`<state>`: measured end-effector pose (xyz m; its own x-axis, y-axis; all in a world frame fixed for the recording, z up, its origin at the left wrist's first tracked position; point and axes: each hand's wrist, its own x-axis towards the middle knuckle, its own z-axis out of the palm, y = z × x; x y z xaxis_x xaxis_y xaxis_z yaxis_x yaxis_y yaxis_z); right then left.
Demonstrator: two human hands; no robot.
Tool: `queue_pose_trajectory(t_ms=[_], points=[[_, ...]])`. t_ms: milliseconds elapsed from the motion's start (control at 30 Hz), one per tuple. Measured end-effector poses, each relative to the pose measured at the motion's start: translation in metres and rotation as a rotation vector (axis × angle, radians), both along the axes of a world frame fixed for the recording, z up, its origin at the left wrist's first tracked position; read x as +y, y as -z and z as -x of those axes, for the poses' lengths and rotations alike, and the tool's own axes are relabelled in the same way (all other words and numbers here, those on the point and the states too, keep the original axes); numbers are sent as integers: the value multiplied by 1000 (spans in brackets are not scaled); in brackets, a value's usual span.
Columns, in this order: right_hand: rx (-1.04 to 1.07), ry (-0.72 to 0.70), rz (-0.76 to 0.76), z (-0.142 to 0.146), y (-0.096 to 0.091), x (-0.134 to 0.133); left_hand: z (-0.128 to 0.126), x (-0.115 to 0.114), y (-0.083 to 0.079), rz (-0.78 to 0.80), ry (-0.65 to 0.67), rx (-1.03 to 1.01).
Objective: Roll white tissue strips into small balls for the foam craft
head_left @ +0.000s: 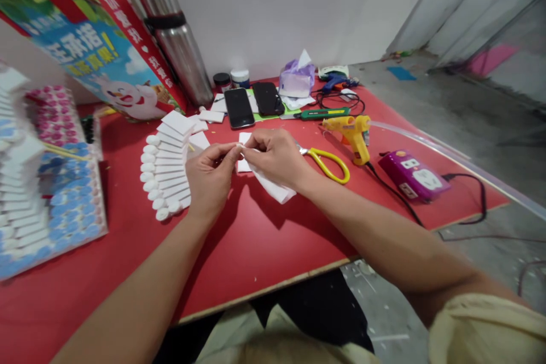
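Big red table (256, 261), fanned row of white pieces (168, 172) on it (round ends facing out) beside the left hand (212, 175). That one and the right hand (276, 154) meet over the table, fingertips pinched. Yellow-handled scissors (314, 153) lie just past the right. Then there's the white sheet (276, 187) under the right hand, its end seemingly pinched by both, mostly covered.

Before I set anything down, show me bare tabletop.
Between left hand, right hand and near edge, red tabletop is largely bare, as is a strip between fanned white pieces and blue pieces. Crowded behind the hands: smartphones, utility knife, glue gun.
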<state>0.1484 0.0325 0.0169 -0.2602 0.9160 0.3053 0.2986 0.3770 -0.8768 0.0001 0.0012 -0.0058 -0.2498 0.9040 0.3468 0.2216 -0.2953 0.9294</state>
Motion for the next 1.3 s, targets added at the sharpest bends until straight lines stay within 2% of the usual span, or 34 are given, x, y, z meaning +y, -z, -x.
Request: queue_pose_trajectory(t_ms=[133, 200, 367, 433, 533, 700, 800, 1067, 1100, 1167, 1300], points=[[131, -81, 145, 2, -1, -2, 2, -2, 0, -236, -52, 241], [158, -104, 167, 2, -1, -1, 4, -1, 2, -341, -68, 379], [188, -116, 196, -1, -3, 1, 7, 0, 9, -410, -43, 553], [197, -114, 187, -2, -3, 1, 7, -1, 8, -413, -24, 543], [163, -110, 80, -4, 0, 3, 7, -1, 4, -380, 12, 450], [38, -119, -63, -6, 5, 6, 12, 5, 2, -141, 179, 111], [-38, -105, -95, -6, 5, 6, 15, 10, 5, -52, 210, -30], [-121, -13, -152, -2, 0, -2, 10, 4, 2, -169, 131, 162], [-93, -28, -106, -3, 0, 0, 10, 4, 2, -176, 119, 185], [-5, -115, 102, -8, -2, 5, 11, 4, 2, -177, 98, 231], [293, -350, 740, -22, -3, 22, 15, 8, 3, -134, 121, 192]])
